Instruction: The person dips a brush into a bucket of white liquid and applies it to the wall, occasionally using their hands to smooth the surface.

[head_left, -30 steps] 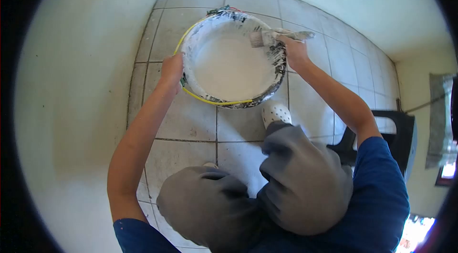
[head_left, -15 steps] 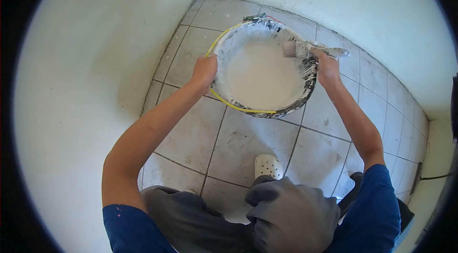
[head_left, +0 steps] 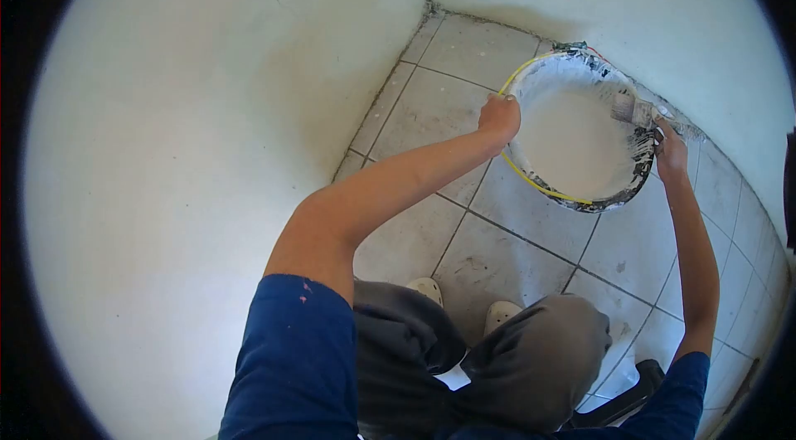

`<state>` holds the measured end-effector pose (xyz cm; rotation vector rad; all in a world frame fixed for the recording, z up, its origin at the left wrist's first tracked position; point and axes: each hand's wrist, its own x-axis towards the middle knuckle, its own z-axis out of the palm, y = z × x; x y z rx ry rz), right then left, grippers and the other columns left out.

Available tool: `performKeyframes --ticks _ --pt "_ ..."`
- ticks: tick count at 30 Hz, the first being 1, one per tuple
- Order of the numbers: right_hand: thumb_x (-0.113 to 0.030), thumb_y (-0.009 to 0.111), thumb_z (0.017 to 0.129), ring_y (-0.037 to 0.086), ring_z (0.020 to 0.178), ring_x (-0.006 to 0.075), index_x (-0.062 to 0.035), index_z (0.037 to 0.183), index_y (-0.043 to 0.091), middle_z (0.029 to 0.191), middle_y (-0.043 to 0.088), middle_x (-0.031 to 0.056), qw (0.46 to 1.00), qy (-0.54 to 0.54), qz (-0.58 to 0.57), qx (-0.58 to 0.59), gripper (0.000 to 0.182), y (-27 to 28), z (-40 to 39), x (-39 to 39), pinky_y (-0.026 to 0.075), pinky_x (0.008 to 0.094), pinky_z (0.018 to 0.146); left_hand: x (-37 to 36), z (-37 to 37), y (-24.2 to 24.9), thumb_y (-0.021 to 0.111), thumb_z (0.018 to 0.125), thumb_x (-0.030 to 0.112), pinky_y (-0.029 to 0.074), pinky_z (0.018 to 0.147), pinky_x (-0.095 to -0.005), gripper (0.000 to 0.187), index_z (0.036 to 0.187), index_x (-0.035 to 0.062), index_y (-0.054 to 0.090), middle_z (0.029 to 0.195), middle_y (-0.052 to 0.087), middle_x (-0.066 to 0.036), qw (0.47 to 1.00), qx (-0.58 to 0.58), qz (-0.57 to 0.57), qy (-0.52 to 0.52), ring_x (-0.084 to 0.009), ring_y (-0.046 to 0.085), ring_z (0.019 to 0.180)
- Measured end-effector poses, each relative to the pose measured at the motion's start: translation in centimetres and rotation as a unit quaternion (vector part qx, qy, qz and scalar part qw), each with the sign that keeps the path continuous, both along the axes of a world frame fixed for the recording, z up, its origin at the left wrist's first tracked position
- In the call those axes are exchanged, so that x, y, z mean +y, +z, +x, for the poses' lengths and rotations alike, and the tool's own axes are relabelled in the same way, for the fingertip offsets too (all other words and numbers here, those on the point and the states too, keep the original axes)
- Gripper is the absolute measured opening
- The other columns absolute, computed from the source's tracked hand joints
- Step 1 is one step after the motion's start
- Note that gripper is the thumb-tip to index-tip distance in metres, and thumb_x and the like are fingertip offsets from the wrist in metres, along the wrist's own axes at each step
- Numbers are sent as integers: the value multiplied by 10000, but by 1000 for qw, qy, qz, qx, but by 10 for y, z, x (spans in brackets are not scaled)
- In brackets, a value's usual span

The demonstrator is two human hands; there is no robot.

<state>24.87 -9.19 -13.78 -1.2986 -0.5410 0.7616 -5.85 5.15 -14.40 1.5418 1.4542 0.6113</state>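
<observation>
A round bucket (head_left: 643,168), smeared white and black round its rim, holds pale, creamy white paint (head_left: 576,141). My left hand (head_left: 500,118) is closed on the rim's left side, beside a thin yellow band (head_left: 531,177) that curves along that edge. On the opposite side my right hand (head_left: 672,156) grips the rim. Held in that same hand is a paint-crusted brush (head_left: 637,111), its bristles pointing left over the inside of the bucket. The right fingers are partly hidden behind the brush and rim.
Pale walls stand on the left (head_left: 182,191) and behind the bucket (head_left: 663,17), meeting at a dirty corner (head_left: 428,7). Grey floor tiles (head_left: 497,241) lie below. My light clogs (head_left: 501,316) are close in front of my knees. A black curved object (head_left: 622,398) is by my right leg.
The bucket, held by both hands, has shifted right and sits closer to the back wall. My view has turned left, and both clogs now show.
</observation>
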Motion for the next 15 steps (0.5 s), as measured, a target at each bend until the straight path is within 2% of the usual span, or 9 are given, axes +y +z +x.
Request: performKeyframes --ticks 3,5,7,10,14,15 --pt "-129 619 785 575 908 180 -10 1066 578 1003 609 58 993 -28 -43 -111 308 -8 -9 -19 432 326 816 20 -9 -33 373 870 346 407 894 -433 505 1165 -63 385 1104 517 -301 993 -41 -35 -102 -415 504 1055" --pt "-125 614 782 575 913 172 -18 1050 593 983 621 58 969 -40 -76 -230 289 -2 -37 -37 431 315 818 -2 -23 -10 364 890 379 398 905 -414 547 1206 -65 326 1128 503 -300 989 -103 -33 -96 -398 498 1072" --pt "-86 619 759 583 887 159 -26 997 619 937 636 61 901 -63 -151 -402 245 9 -58 -48 441 280 800 -1 -26 -17 338 908 399 388 919 -396 562 1238 -53 288 1171 474 -297 983 -130 -52 -122 -375 481 1106" --pt "-56 627 729 593 845 143 -29 966 628 906 642 54 929 19 -110 -353 239 16 -76 -61 460 265 766 -5 -30 -15 307 918 415 385 925 -401 587 1284 -38 230 1218 430 -308 980 -138 -65 -131 -373 456 1138" --pt "-61 630 709 592 791 121 -40 976 626 884 643 38 928 122 -185 -300 268 41 -106 -48 474 265 725 -1 -34 -12 311 917 416 368 942 -419 623 1326 -27 156 1268 377 -319 965 -174 -120 -158 -396 426 1162" --pt "-78 640 701 589 776 118 -43 978 624 877 643 37 913 133 -235 -306 280 47 -114 -38 473 262 724 1 -34 -12 315 916 415 361 949 -422 628 1331 -26 146 1276 368 -320 964 -170 -123 -162 -401 419 1167"
